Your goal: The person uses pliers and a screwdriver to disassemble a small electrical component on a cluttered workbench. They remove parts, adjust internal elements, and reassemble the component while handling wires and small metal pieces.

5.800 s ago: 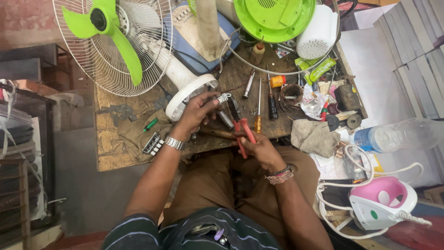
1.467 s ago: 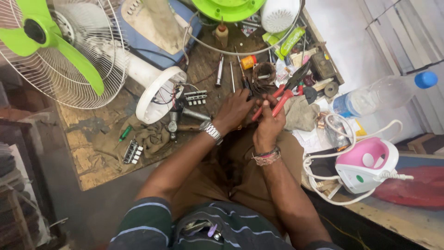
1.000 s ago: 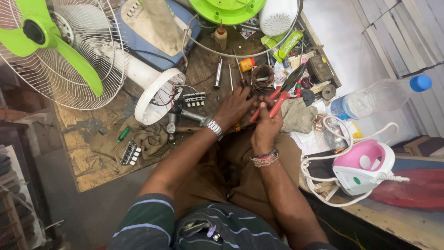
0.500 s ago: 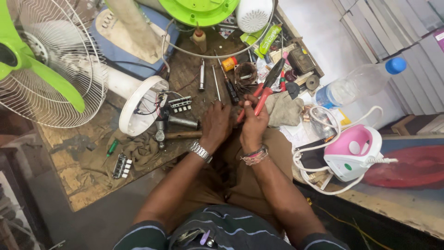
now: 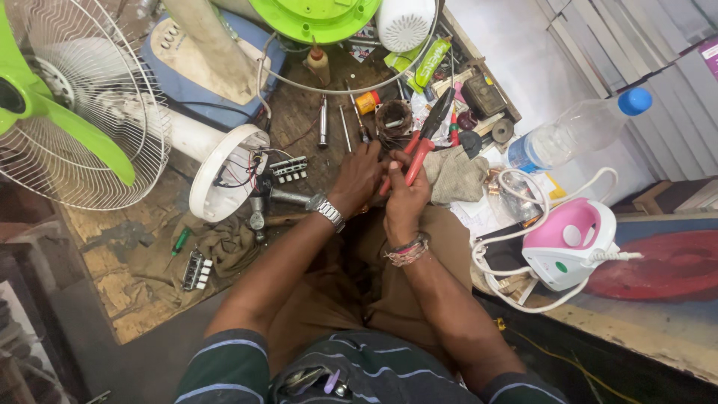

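The right hand (image 5: 404,202) has kept its tight hold on the red pliers (image 5: 422,142) in the middle of the frame, while the left hand (image 5: 359,176) has moved in beside it, fingers curled, holding something I cannot tell.

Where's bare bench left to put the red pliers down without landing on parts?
Bare board shows at the near left corner of the wooden bench, between the black switch block and the bench edge. A smaller patch lies under the fan cage. Around the right hand holding the pliers, tools and a grey rag crowd everything.
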